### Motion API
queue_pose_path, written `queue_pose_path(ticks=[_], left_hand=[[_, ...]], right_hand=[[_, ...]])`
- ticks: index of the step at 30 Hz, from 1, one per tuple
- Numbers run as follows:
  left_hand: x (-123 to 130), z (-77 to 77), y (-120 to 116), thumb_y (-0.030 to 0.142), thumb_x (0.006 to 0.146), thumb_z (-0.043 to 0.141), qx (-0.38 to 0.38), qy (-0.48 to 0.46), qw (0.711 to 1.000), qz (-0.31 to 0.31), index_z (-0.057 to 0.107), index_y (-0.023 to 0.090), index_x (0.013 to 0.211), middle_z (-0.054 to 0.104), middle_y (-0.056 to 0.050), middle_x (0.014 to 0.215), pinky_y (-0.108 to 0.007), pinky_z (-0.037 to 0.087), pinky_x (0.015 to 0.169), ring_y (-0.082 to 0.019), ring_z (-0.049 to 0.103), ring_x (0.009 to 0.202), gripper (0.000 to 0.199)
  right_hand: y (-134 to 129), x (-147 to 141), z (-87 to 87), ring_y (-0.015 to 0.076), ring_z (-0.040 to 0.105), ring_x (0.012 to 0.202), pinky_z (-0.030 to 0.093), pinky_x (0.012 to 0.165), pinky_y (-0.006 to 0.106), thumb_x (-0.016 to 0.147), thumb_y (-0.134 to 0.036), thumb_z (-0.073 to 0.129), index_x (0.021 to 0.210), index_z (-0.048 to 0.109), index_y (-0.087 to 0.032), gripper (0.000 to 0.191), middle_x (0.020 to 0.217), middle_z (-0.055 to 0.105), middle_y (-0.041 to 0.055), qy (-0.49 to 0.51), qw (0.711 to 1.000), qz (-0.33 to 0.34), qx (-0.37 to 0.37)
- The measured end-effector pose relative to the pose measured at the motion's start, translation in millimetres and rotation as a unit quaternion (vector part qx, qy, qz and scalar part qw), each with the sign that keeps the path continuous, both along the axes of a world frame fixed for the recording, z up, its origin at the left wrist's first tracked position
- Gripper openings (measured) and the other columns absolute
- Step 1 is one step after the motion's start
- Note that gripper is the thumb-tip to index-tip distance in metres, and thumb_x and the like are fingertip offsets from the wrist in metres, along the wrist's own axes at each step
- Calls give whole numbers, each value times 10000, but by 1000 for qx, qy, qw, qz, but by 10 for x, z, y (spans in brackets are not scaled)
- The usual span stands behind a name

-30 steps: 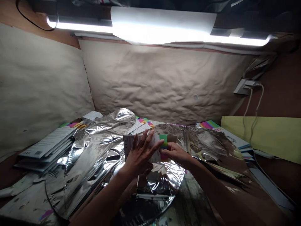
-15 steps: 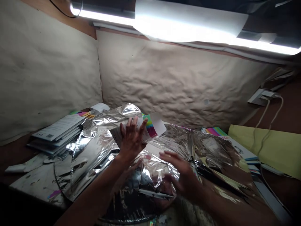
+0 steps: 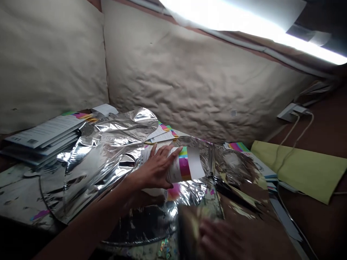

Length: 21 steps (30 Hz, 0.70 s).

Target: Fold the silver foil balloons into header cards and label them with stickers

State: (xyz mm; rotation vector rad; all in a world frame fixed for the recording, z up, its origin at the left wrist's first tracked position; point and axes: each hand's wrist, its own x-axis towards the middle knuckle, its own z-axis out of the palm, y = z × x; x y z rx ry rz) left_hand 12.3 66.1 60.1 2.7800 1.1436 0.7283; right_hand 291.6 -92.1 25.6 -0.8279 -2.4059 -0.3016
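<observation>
We find the left hand (image 3: 158, 168) spread across a printed paper card (image 3: 176, 166), fingers fanned over its face and pointing toward the coloured band. The thumb side is hard to read, so we cannot tell whether the hand grips the card or only presses it. The main change is here: the card has come down from its raised, tilted position and now lies low over the silver foil sheet (image 3: 108, 155), near the middle of the view, with its white end toward the right.

The right hand (image 3: 219, 240) has dropped to the bottom edge of the view, well apart from the card. It is blurred, so we cannot tell whether it is spread or closed, or whether it holds anything; a dark, blurred flap of foil (image 3: 189, 227) stands just beside it.

The foil lies crumpled across the paint-flecked surface (image 3: 16, 180). Beyond it we note a stack of printed booklets (image 3: 43, 135) at the left and a yellow-green sheet (image 3: 295, 169) at the right — both apart from the hands. A wall of creased beige paper (image 3: 189, 83) closes the scene.
</observation>
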Motion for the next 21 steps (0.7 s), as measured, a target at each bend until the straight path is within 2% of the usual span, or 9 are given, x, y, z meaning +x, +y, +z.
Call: queue_pose_path(ticks=[1,2,4,6,9,12,18,21], left_hand=[[-2,-1,-7,491,585,802,-10,6,1000,-20,77,206,1562,339,-197,1510,-611,49,1155,-381,271,1413,1249],[-2,-4,-14,493,587,798,-19,10,999,-36,71,207,1562,341,-196,1513,-610,56,1155,-382,267,1417,1250],[-1,-13,-23,504,581,799,-31,10,998,-59,60,214,1563,347,-194,1516,-613,74,1152,-390,275,1414,1263],[2,-18,-31,509,575,803,-37,6,997,-73,44,220,1566,353,-187,1518,-615,89,1151,-394,286,1409,1281],[1,-12,-44,496,567,805,-37,4,996,-76,35,226,1567,367,-171,1509,-613,79,1156,-377,298,1405,1290],[2,-6,-60,491,547,809,-29,10,998,-62,62,226,1568,366,-176,1502,-604,57,1161,-368,293,1406,1292],[87,-54,-117,527,542,802,-9,13,998,-61,68,221,1571,345,-198,1511,-588,66,1164,-373,268,1419,1300],[113,-94,-113,527,560,800,21,-1,1000,-18,87,212,1572,337,-198,1519,-582,52,1167,-378,270,1416,1277]], right_hand=[[79,86,232,248,739,940,633,864,344,898,-197,525,1505,362,-364,649,1170,686,-29,24,996,-75,44],[173,168,437,279,685,1084,564,987,419,884,-128,551,1484,415,-331,648,1253,653,15,37,991,-114,57],[391,298,731,299,595,1227,482,1060,477,883,-75,564,1444,479,-329,621,1326,619,31,46,984,-141,97],[601,359,865,291,550,1280,449,1078,478,912,-55,526,1428,495,-335,588,1353,604,23,-4,989,-126,71],[811,334,884,274,556,1278,462,1055,451,951,-77,495,1406,519,-331,522,1360,599,22,-87,991,-99,16],[882,262,854,271,575,1258,494,1016,449,968,-86,472,1401,525,-315,493,1354,605,36,-127,990,-63,-14],[987,98,804,259,517,1317,462,1062,462,971,-91,468,1443,466,-330,530,1383,588,34,-131,989,-13,-64],[1071,56,837,264,409,1398,370,1136,507,943,-80,482,1439,473,-347,563,1482,489,28,-96,989,-20,-115]])
